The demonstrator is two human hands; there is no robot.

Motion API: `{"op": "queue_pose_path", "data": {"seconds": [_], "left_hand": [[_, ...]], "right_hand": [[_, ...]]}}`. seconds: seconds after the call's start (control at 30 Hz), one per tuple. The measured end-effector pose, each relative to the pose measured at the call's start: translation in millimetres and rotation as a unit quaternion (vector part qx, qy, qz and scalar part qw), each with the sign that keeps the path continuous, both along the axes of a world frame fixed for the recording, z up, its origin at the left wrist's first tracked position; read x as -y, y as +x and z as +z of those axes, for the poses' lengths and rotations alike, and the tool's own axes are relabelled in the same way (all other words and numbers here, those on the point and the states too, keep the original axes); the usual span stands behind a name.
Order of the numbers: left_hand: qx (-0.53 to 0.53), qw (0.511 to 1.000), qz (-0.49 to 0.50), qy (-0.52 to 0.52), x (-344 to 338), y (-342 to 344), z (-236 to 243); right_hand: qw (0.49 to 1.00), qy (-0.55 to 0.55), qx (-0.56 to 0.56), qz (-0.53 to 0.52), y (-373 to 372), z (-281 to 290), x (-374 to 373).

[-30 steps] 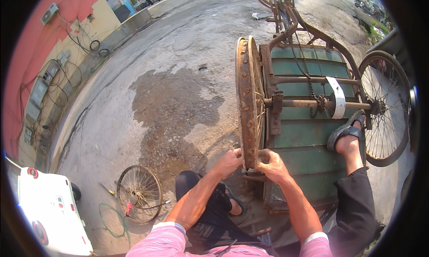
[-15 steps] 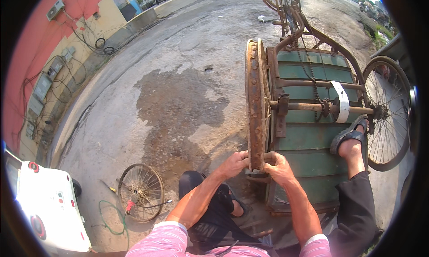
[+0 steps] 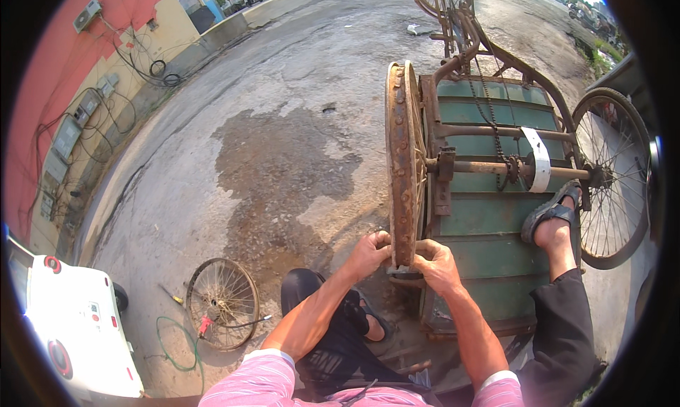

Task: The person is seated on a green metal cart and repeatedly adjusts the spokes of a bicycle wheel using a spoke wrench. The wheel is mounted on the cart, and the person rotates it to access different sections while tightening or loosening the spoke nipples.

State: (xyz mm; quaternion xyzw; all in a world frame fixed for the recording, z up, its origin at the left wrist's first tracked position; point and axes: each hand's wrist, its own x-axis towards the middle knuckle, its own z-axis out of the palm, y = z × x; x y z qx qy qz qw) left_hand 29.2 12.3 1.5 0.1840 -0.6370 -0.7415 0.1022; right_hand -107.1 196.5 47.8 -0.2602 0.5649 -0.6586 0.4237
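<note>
A rusty bare wheel rim (image 3: 404, 173) stands upright, edge toward me, on the left end of the axle (image 3: 489, 168) of an overturned cargo tricycle (image 3: 482, 219). At the rim's near end my left hand (image 3: 370, 256) is closed, its fingertips against the left edge. Opposite it, my right hand (image 3: 439, 267) is closed with thumb and fingers on the right edge. A small greyish piece shows at the rim's bottom between the hands; its kind is hidden. The thumb side of the left hand is partly behind its own fingers.
A spoked wheel (image 3: 221, 304) lies on the ground at left, with a red-ended air hose (image 3: 205, 327) across it and a green hose beside. A white vehicle (image 3: 81, 329) stands far left. My sandalled foot (image 3: 556, 219) rests on the green cargo bed. Another tyred wheel (image 3: 613, 180) is at right.
My left hand has shifted slightly, its fingers lifting a little off the rim's left edge and curling. The right hand stays on the rim; the view has moved slightly.
</note>
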Motion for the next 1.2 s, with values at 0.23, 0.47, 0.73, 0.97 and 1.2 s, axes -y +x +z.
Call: {"op": "queue_pose_path", "data": {"seconds": [0.23,0.47,0.73,0.97,1.2], "left_hand": [[-0.023,0.984,-0.033,-0.175,-2.9,0.4,38.9],[0.018,0.984,-0.045,-0.172,2.7,-2.6,27.2],[0.022,0.987,-0.067,-0.148,-2.3,-2.2,37.9],[0.030,0.995,-0.094,-0.020,0.2,-2.8,41.5],[0.009,0.997,-0.062,0.049,0.9,-6.9,22.0]], "right_hand": [[0.998,0.064,0.005,-0.027,3.4,4.1,-3.1],[0.995,0.087,-0.010,-0.055,12.9,-4.9,-3.1],[0.994,0.071,-0.018,-0.080,16.2,4.7,-0.2],[0.987,0.125,-0.062,-0.084,11.8,2.6,-5.0],[0.992,0.112,-0.007,-0.060,16.1,22.6,-6.7]]}}
